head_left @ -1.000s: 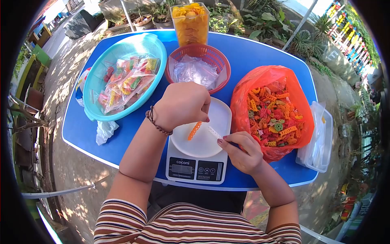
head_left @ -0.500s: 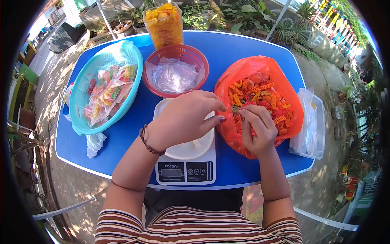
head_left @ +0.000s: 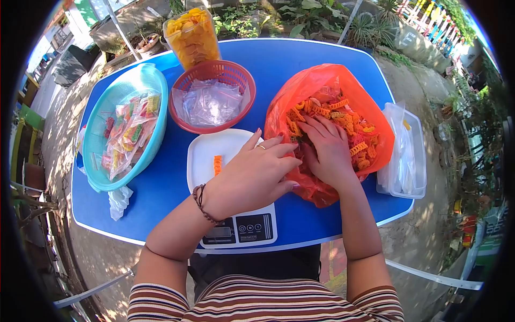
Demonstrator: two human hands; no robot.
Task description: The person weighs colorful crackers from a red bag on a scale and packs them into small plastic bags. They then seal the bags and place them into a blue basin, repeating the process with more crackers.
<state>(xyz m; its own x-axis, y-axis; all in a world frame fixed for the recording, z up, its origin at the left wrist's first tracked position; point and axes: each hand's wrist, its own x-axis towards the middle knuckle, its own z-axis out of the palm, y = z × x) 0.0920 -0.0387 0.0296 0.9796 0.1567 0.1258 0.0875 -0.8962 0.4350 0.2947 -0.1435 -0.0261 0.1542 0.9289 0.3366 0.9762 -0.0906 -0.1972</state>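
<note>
My left hand (head_left: 255, 173) hovers over the kitchen scale (head_left: 256, 228), fingers spread, the fingertips right at the near-left side of a red plastic bag (head_left: 316, 80). Nothing shows in this hand. My right hand (head_left: 328, 153) reaches into the bag, fingers stretched out among orange and red ridged snack pieces (head_left: 340, 117), its fingertips partly sunk between them. On the scale's white plate (head_left: 201, 147) lies one orange ridged snack piece (head_left: 217, 165). My left wrist and hand cover part of the scale's display and plate.
A turquoise basket (head_left: 96, 155) with filled small packets stands at left. Behind the scale is a red basket (head_left: 179, 121) of clear plastic bags, with a tub of yellow chips (head_left: 192, 37) beyond. A clear box (head_left: 416, 161) holding plastic sits at the blue table's (head_left: 289, 53) right edge.
My right hand has gone from a pinch at the bag's near-left side down into the snacks. My left hand's fingers have spread. An orange snack piece now shows on the plate.
</note>
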